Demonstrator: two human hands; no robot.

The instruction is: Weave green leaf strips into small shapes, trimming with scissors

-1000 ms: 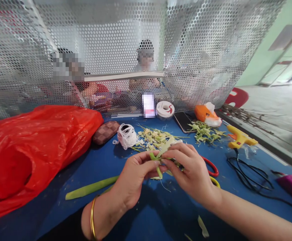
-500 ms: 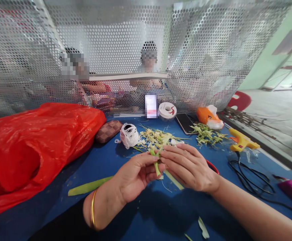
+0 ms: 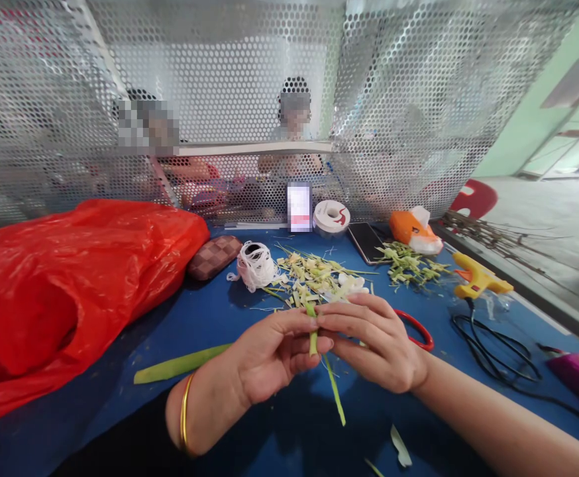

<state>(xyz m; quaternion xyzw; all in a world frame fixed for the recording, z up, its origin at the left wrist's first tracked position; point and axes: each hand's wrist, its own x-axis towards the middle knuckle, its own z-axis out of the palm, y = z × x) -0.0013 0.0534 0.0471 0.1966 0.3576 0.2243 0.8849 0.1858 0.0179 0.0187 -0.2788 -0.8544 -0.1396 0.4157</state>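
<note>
Between thumb and fingers, my left hand [image 3: 269, 354] pinches a small folded green leaf strip [image 3: 313, 341], held above the table. My right hand [image 3: 376, 338] meets it from the other side, its fingertips closed on the same piece; their tips are partly hidden. A thin green strip [image 3: 336, 391] hangs below the fingers. Beside my left wrist lies a long green leaf blade [image 3: 180, 364]. Beyond the hands is a heap of cut leaf scraps [image 3: 312, 271]. A red loop handle [image 3: 424, 331] shows behind my right hand, the rest of it covered.
At left is a red plastic bag [image 3: 95, 265], with a checkered pouch [image 3: 214, 257] and white string [image 3: 256, 268] beside it. A yellow glue gun [image 3: 478, 278] with black cable lies right. A phone [image 3: 366, 242] and ribbon spool [image 3: 332, 217] stand before a perforated screen; people sit behind it.
The folded leaf piece now stands more upright in the fingers. My right hand has shifted slightly down and left, and a thin strip now dangles below, where a wider pale strip showed.
</note>
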